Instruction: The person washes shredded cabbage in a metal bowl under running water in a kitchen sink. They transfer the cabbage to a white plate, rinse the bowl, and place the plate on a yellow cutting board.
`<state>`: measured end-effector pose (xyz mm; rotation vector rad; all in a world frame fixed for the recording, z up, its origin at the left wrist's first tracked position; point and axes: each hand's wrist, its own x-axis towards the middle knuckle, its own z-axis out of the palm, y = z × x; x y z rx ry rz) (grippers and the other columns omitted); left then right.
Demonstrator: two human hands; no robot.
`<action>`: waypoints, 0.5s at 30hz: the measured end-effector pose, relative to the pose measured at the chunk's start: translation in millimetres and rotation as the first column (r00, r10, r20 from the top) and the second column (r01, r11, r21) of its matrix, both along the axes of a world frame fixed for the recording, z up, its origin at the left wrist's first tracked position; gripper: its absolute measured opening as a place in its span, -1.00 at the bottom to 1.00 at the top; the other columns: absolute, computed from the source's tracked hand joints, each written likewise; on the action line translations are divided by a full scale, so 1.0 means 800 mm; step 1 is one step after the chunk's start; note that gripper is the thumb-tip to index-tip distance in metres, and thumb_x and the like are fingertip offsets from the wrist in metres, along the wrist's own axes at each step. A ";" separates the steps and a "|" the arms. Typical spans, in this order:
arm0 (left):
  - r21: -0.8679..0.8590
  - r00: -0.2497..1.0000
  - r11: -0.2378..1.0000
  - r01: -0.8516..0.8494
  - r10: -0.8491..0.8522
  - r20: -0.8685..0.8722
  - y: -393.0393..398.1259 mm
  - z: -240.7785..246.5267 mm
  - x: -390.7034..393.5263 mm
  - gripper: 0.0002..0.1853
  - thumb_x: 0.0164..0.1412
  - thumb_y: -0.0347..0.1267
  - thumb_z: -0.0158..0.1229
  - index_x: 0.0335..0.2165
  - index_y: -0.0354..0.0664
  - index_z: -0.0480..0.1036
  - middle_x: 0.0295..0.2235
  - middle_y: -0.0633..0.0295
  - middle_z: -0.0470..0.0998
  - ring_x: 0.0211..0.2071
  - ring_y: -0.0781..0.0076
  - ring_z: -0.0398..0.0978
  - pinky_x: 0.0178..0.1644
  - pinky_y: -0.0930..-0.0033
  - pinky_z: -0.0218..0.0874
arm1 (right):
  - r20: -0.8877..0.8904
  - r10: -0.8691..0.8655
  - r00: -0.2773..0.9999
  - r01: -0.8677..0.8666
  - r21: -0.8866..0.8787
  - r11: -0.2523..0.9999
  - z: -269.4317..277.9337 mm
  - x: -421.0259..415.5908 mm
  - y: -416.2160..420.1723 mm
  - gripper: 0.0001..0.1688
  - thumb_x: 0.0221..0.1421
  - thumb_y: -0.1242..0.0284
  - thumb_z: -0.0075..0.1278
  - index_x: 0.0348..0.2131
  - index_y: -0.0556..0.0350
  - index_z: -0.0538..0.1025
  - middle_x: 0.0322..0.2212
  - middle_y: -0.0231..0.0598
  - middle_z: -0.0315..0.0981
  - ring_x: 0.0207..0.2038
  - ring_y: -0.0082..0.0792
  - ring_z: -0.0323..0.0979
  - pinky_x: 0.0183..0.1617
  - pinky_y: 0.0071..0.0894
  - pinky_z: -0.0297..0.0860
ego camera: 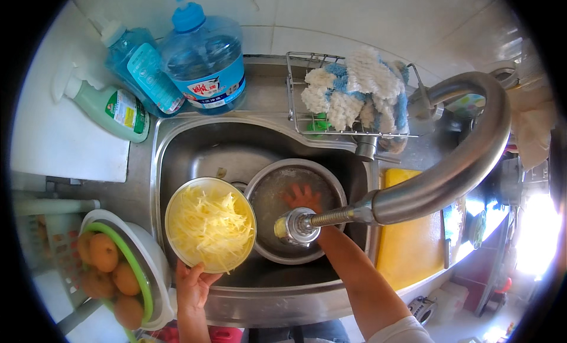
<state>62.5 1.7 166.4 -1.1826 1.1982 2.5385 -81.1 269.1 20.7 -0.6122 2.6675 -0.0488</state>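
My left hand (195, 283) grips the near rim of a round bowl (172, 250) heaped with pale yellow shreds (212, 223), held over the left part of the steel sink (221, 143). Inside a round metal basin (261, 174) standing in the sink, my right hand (303, 197) is spread with its fingers apart, seemingly in cloudy water. The faucet head (303, 228) hangs above the basin and hides part of that hand and wrist. A small yellow piece shows beside the faucet head.
A curved metal faucet (478, 157) arches from the right. Blue soap bottles (208, 64) and a green spray bottle (110, 108) stand behind left. A wire rack (290, 90) holds cloths (363, 90). A yellow cutting board (412, 250) lies right; a container (164, 276) of round brown items stands left.
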 end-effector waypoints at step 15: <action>0.015 0.999 0.999 -0.037 0.037 0.000 0.002 -0.003 0.008 -0.38 0.02 -0.62 -0.04 0.07 -0.15 0.00 -0.09 -0.06 0.35 -0.20 0.02 0.47 -0.26 0.12 0.45 | 0.733 -0.113 0.671 0.723 -0.613 0.319 -0.081 0.110 -0.010 -0.64 -0.01 0.37 -0.06 -0.19 0.14 0.36 -0.21 -0.20 0.34 -0.16 -0.29 0.33 -0.04 -0.31 0.26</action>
